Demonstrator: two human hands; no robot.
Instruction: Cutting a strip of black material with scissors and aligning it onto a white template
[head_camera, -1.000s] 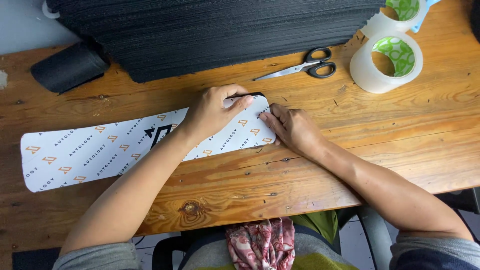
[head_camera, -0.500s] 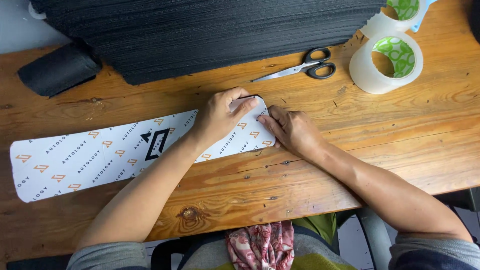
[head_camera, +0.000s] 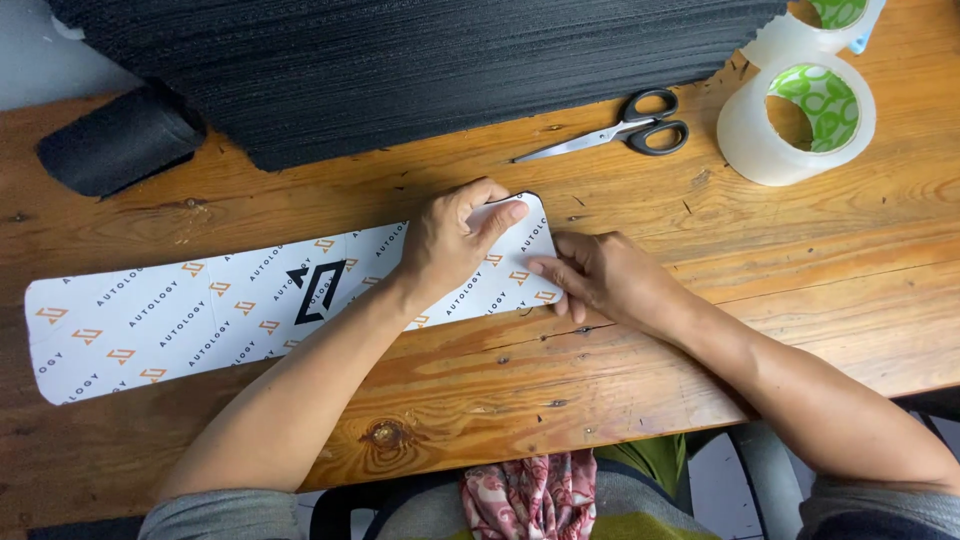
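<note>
A long white printed strip (head_camera: 200, 310) with rounded ends lies flat on the wooden table (head_camera: 800, 270), running from about 9 o'clock in the view up to the centre, slightly tilted so its right end sits higher. It carries small orange marks, grey lettering and one black emblem near its middle.

Both hands meet at the strip's right end. The left hand (head_camera: 450, 245) comes in from 7 o'clock and rests palm-down on top of that end, fingers curled loosely and pressing the paper; it grips nothing. The right hand (head_camera: 600, 280) comes in from 4 o'clock, its fingertips (head_camera: 540, 268) touching the strip's lower right corner at the edge, fingers held close together and fairly flat. Whether they pinch the edge or only press on it cannot be told.

Outward from the strip: at 12 o'clock a big stack of black ribbed sheets (head_camera: 420, 70) fills the far side of the table, its near edge close above the strip. At 10 o'clock lies a black roll (head_camera: 115, 145). At 1 o'clock a pair of black-handled scissors (head_camera: 620, 135) lies closed, well apart from the hands. At 2 o'clock stand two rolls of clear tape (head_camera: 800, 120) with green-patterned cores.

Bare wood lies open to the right of the hands toward 3 o'clock, and along the near table edge at 6 o'clock.
</note>
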